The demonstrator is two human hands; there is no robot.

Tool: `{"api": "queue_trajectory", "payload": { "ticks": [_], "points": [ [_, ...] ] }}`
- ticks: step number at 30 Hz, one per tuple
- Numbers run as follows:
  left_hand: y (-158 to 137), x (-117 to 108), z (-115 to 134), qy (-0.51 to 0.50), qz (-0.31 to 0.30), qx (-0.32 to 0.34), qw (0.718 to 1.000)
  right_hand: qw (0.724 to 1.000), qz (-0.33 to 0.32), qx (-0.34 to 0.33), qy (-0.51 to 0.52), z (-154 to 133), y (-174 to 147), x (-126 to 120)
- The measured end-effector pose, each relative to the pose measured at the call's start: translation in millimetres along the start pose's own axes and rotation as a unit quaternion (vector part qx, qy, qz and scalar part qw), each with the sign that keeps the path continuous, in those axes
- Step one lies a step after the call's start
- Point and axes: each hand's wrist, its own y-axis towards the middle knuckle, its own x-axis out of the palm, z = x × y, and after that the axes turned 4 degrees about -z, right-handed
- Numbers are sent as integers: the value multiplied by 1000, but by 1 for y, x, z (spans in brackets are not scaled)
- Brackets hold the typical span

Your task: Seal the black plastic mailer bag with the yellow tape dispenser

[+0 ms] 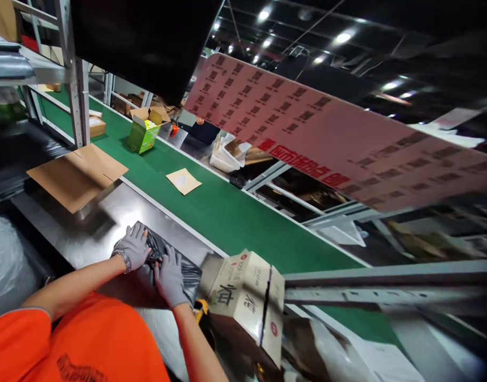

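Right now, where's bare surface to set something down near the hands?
Free: steel table between flat cardboard and black bag; green belt past the envelope. Crowded: both hands on the bag, taped box alongside.

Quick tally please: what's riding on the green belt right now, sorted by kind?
Green carton, open flaps: 1
Flat tan envelope: 1
Small brown box at the far edge: 1
Total on the green belt: 3

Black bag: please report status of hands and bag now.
Left hand and right hand, gloved, both on black bag. Bag on steel table. Cardboard box close right.
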Motion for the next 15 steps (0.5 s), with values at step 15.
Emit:
{"api": "queue_trajectory", "payload": {
  "ticks": [15],
  "points": [
    [-15, 28, 32, 24, 23, 10, 999, 991, 8, 44, 128, -26, -54, 38]
  ]
}}
